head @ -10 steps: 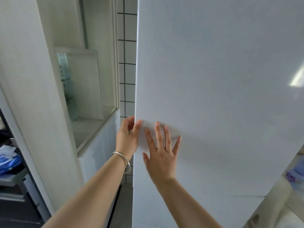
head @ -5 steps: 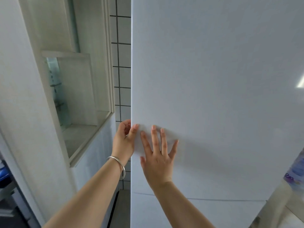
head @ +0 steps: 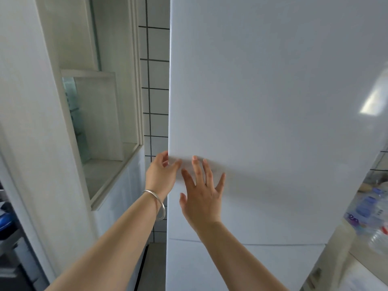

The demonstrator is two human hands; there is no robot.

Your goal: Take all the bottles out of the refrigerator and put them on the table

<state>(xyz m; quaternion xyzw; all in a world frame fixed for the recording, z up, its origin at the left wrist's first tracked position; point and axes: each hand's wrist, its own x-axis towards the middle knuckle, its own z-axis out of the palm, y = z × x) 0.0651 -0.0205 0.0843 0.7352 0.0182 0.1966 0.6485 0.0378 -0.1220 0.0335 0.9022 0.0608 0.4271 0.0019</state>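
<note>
The fridge door is closed and fills the middle and right of the view. The left hand curls its fingers round the door's left edge, thumb on the front face; a bangle sits on that wrist. The right hand is spread, fingers straight, at the door face just right of the left hand. At the far right edge, blurred bottles stand on a bench. Left of the fridge are wall tiles and a recessed shelf.
</note>
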